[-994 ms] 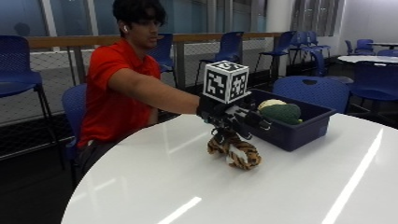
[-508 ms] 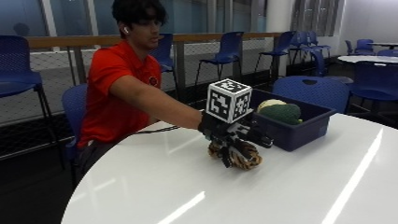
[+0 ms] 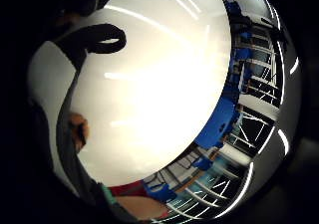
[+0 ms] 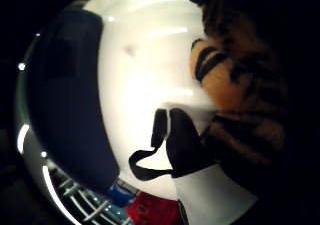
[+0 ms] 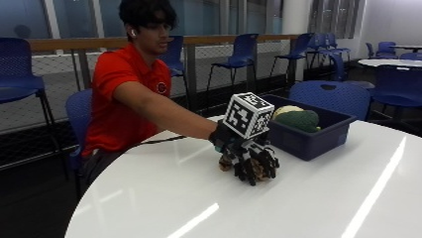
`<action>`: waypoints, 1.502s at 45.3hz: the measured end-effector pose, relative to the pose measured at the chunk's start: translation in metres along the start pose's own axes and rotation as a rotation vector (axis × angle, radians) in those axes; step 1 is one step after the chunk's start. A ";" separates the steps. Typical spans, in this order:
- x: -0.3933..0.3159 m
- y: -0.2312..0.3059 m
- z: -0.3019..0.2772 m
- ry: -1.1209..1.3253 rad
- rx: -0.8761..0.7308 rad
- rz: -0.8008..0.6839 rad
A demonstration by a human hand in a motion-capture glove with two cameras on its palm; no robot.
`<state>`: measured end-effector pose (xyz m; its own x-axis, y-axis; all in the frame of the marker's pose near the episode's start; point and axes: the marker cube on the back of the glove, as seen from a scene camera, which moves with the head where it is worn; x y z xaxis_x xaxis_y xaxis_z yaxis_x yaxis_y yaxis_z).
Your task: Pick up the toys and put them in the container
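The gloved right hand (image 5: 254,161) rests on the white table (image 5: 316,198), fingers curled around a striped orange toy (image 4: 240,85). The blue container (image 5: 310,136) stands just beside it, holding a green toy (image 5: 300,119).

Striped plush tiger toy and a dark blue container on a white table.

The orange, black-striped tiger toy (image 5: 262,168) lies on the table (image 5: 316,198), largely covered by the gloved right hand (image 5: 254,158), whose fingers curl down over it. Just beside it stands the rectangular container (image 5: 310,139), open-topped, already holding a green and cream plush toy (image 5: 298,118).
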<state>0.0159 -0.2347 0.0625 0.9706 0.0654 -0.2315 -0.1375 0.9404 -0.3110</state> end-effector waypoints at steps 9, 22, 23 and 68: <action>0.000 0.001 0.000 0.029 0.027 0.028; -0.009 0.012 0.003 0.036 0.197 0.024; -0.009 0.013 0.003 0.038 0.199 0.020; -0.180 0.089 -0.168 0.082 0.270 -0.253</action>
<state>-0.2044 -0.2188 -0.0788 0.9468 -0.1965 -0.2547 0.1719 0.9783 -0.1157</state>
